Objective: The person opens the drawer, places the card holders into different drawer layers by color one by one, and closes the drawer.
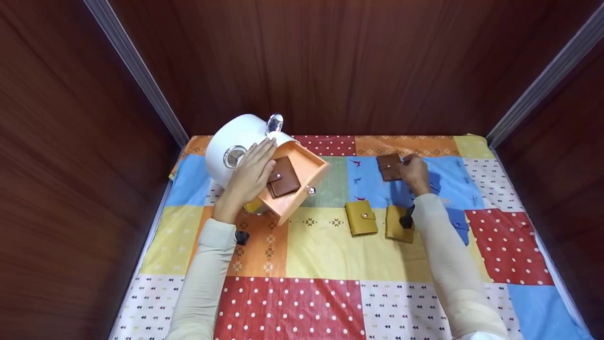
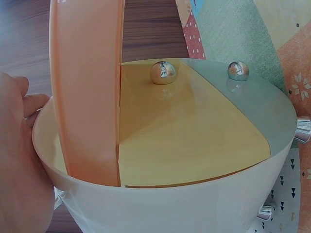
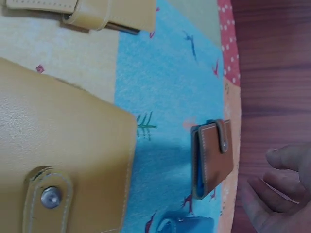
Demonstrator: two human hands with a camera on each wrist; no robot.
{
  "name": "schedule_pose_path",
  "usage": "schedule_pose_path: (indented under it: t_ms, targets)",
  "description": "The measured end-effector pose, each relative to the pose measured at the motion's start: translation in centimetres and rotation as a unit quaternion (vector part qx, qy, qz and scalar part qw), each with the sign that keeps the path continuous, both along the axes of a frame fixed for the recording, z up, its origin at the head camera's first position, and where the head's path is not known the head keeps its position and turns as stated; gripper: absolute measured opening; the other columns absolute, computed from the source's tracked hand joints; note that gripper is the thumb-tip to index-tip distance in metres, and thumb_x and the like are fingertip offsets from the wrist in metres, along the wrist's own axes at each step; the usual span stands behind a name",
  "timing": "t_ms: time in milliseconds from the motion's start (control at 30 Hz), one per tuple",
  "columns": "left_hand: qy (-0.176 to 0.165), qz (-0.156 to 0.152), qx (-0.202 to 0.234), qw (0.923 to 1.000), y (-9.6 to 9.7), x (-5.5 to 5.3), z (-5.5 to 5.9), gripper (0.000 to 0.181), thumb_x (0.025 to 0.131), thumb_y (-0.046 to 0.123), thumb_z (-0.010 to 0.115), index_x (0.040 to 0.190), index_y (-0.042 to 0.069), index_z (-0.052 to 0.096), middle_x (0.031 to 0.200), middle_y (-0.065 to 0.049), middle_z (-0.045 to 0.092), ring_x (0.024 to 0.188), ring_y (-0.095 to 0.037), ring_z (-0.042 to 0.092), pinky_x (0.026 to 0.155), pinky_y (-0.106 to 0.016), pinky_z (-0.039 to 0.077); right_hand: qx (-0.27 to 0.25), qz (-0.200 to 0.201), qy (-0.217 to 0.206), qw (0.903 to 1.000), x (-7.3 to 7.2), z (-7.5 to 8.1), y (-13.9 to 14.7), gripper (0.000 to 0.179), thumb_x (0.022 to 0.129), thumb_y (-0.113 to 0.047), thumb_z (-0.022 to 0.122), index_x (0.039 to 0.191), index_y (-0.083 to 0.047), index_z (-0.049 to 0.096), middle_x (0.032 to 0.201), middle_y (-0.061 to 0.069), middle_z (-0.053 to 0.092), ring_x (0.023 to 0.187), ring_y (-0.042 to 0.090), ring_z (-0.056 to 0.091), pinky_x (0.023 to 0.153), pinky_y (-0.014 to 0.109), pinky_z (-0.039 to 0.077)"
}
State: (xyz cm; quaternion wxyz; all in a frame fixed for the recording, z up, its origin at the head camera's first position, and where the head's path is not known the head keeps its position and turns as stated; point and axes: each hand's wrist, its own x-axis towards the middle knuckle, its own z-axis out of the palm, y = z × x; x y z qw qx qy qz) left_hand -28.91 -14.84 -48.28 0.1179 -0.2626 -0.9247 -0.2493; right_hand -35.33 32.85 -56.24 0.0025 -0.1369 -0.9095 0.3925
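Observation:
My left hand (image 1: 252,170) rests with straight fingers on the white rounded drawer box (image 1: 224,137). Its peach drawer (image 1: 309,165) is pulled out, and inside lies a brown wallet (image 1: 284,177) with a snap strap. In the left wrist view, the box's yellow drawer (image 2: 189,131) and grey-green drawer (image 2: 252,97) sit closed beside the peach one. On the right, my right hand (image 1: 415,172) is at the right edge of another brown wallet (image 1: 389,166) lying on the cloth. The right wrist view shows a gap between that wallet (image 3: 214,158) and the loosely bent fingers (image 3: 262,206).
Two yellow wallets (image 1: 361,218) lie nearer me, one partly under the right wrist. A blue wallet (image 1: 458,225) is half hidden by the right sleeve; another blue item (image 3: 187,224) lies near the brown wallet. Patchwork cloth (image 1: 321,250) covers the table, with wooden panels (image 1: 330,66) around it.

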Motion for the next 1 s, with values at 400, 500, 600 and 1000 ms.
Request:
schedule_pose_path:
  t_ms: [400, 500, 600, 1000]
  targets:
    - [0.002, -0.002, -0.003, 1.0, 0.0, 0.0, 0.1, 0.053, 0.117, 0.03, 0.036, 0.165, 0.007, 0.037, 0.175, -0.007, 0.032, 0.165, -0.027, 0.025, 0.139, -0.043, 0.012, 0.016, -0.021, -0.008, 0.9996, 0.6, -1.8, 0.3, 0.048, 0.109, -0.017, 0.055, 0.147, 0.011, 0.052, 0.141, 0.035, 0.061, 0.114, 0.041, 0.065, 0.098, 0.056, 0.057]
    - [0.0, -0.001, -0.005, 1.0, 0.0, 0.0, 0.0, 0.053, 0.117, 0.031, 0.036, 0.165, 0.007, 0.037, 0.175, -0.007, 0.032, 0.165, -0.027, 0.025, 0.139, -0.042, 0.011, 0.022, -0.024, -0.006, 0.9995, 0.6, -2.2, 0.4, 0.047, 0.109, -0.016, 0.056, 0.147, 0.012, 0.052, 0.141, 0.036, 0.061, 0.116, 0.043, 0.066, 0.1, 0.057, 0.057]
    - [0.004, -0.001, -0.004, 1.0, 0.0, 0.0, 0.0, 0.053, 0.117, 0.03, 0.036, 0.165, 0.007, 0.037, 0.175, -0.007, 0.033, 0.165, -0.027, 0.026, 0.139, -0.042, 0.012, 0.02, -0.023, -0.007, 0.9995, 0.6, -2.6, 0.4, 0.048, 0.11, -0.017, 0.056, 0.148, 0.012, 0.051, 0.143, 0.036, 0.06, 0.12, 0.045, 0.066, 0.102, 0.058, 0.057]
    - [0.009, -0.002, -0.004, 1.0, 0.0, 0.0, -0.1, 0.053, 0.117, 0.03, 0.037, 0.164, 0.006, 0.038, 0.175, -0.007, 0.033, 0.165, -0.028, 0.027, 0.139, -0.042, 0.013, 0.055, -0.041, -0.006, 0.9976, 0.4, -3.6, 0.2, 0.05, 0.109, -0.016, 0.057, 0.149, 0.013, 0.05, 0.146, 0.036, 0.058, 0.131, 0.05, 0.061, 0.105, 0.059, 0.057]
